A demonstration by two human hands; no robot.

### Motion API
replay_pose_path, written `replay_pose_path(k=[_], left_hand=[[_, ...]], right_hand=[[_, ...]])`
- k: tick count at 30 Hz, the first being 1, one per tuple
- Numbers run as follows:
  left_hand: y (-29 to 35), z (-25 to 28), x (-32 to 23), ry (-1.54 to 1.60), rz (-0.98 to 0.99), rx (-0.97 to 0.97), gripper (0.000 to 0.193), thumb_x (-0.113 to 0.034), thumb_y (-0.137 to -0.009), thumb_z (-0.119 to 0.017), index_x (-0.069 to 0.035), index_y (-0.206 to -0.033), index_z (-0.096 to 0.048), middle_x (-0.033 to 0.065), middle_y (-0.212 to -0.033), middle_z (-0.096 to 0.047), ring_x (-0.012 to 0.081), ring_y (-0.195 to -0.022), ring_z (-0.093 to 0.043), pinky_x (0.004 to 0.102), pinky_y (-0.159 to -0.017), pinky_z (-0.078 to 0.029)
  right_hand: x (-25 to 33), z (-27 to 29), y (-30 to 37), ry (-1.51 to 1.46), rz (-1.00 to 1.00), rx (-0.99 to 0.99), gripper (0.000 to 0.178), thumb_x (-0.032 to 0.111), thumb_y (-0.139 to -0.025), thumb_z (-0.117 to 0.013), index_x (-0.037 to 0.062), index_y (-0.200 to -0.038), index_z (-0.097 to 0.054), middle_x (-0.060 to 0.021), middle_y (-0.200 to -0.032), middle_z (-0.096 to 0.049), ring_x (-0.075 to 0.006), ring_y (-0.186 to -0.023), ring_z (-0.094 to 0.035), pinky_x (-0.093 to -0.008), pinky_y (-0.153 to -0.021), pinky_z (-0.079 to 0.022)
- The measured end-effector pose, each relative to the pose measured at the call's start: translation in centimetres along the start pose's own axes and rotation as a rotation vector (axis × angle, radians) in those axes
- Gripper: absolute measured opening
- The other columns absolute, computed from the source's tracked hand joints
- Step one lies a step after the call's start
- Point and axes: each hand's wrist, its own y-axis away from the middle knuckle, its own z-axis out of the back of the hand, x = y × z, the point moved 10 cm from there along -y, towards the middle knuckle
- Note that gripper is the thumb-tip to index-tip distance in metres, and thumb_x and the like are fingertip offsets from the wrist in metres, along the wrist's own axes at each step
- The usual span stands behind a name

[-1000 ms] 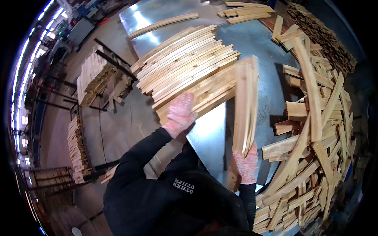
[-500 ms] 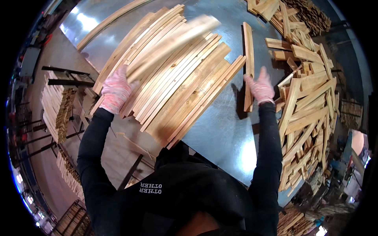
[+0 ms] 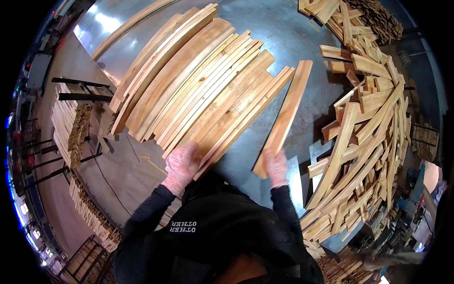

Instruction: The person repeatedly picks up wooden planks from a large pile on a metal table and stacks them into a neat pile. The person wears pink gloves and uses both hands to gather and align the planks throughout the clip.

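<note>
My right hand [image 3: 275,167], in a pink-and-white knit glove, is closed on the near end of a single wooden board [image 3: 289,111]. This board slants away from me, apart from the row to its left. At the near end of that row of wooden boards [image 3: 208,80], my left hand [image 3: 181,166], gloved alike, is curled against a wide board [image 3: 231,99] with its thumb on top; the lower fingers are partly hidden. The boards lie side by side, some flat and some on edge, on a shiny metal table [image 3: 241,156].
A jumbled heap of wooden pieces [image 3: 373,132] fills the table's right side. One long strip [image 3: 127,28] lies at the far left. Stacked wood [image 3: 71,125] stands on dark metal racks left of the table, with more bundles [image 3: 371,19] at the far right.
My left hand has let go of the blurred, lifted board, which now lies in the row, and moved nearer and right. My right hand, formerly open, has gripped and tilted the separate board, bringing it nearer.
</note>
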Motion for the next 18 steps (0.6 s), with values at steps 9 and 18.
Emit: replay_pose_path(k=[9, 18], left_hand=[[10.2, -4.4, 11.4, 0.287, 1.057, -0.731, 0.065, -0.038, -0.087, -0.075, 0.003, -0.131, -0.051, 0.0198, -0.124, -0.059, 0.0319, -0.115, -0.056, 0.0396, -0.102, -0.041], [12.0, -10.7, 5.8, 0.718, 0.873, -0.345, 0.048, -0.024, -0.09, -0.071, 0.002, -0.128, -0.056, -0.0025, -0.078, -0.053, 0.0067, -0.062, -0.049, 0.0233, -0.056, -0.044]], right_hand=[[4.5, -12.7, 6.5, 0.315, 0.285, 0.289, 0.078, 0.064, -0.093, -0.053, 0.0032, -0.14, -0.041, -0.0198, -0.101, -0.072, -0.0406, -0.092, -0.07, -0.0497, -0.077, -0.055], [4.3, -5.7, 2.9, 0.291, 0.213, 0.205, 0.081, 0.058, -0.093, -0.059, 0.0102, -0.151, -0.03, -0.0226, -0.117, -0.067, -0.0426, -0.099, -0.067, -0.0508, -0.084, -0.053]])
